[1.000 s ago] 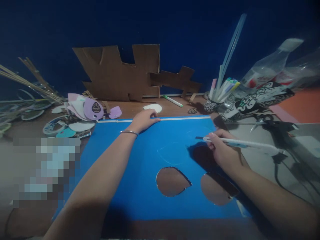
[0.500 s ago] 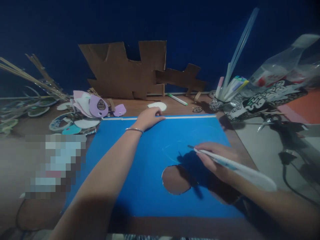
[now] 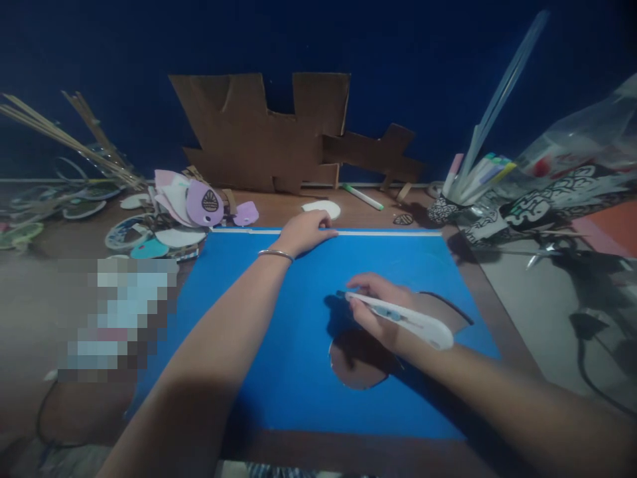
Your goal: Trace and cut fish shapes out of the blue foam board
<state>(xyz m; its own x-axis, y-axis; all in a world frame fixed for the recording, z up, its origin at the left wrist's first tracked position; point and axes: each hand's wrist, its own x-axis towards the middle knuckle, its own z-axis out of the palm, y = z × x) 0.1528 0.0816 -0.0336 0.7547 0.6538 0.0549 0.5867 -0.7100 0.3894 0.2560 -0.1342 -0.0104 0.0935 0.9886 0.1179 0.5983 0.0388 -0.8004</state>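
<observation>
You appear to be at a cutting step: your right hand [image 3: 375, 302] is closed round a white utility knife [image 3: 418, 324] with a pale blue slider, its dark blade pointing away from you and left over the blue sheet [image 3: 249, 332]; whether the tip touches the surface, you cannot tell from here. The sheet lies flat toward the near edge of the tabletop [image 3: 398, 453], and your left hand [image 3: 306, 234] rests on its far edge, loosely curled and not closed on anything that shows. A stroke from this position would, by judgement, call for light, even pressure, a sheet held flat, and left fingers clear of the blade's path. The sheet is matt and smooth, with a pale strip [image 3: 398, 233] along its far edge. Just below the knife, a rounded opening [image 3: 355, 373] shows brown underneath; what looks like another, with a curved dark rim, is partly hidden behind your right wrist. Toward the tabletop's far edge lie a smooth white cutout [image 3: 326, 210] and a slim, green-capped marker [image 3: 364, 197], with stiff, notched brown cardboard [image 3: 259, 133] standing behind.
</observation>
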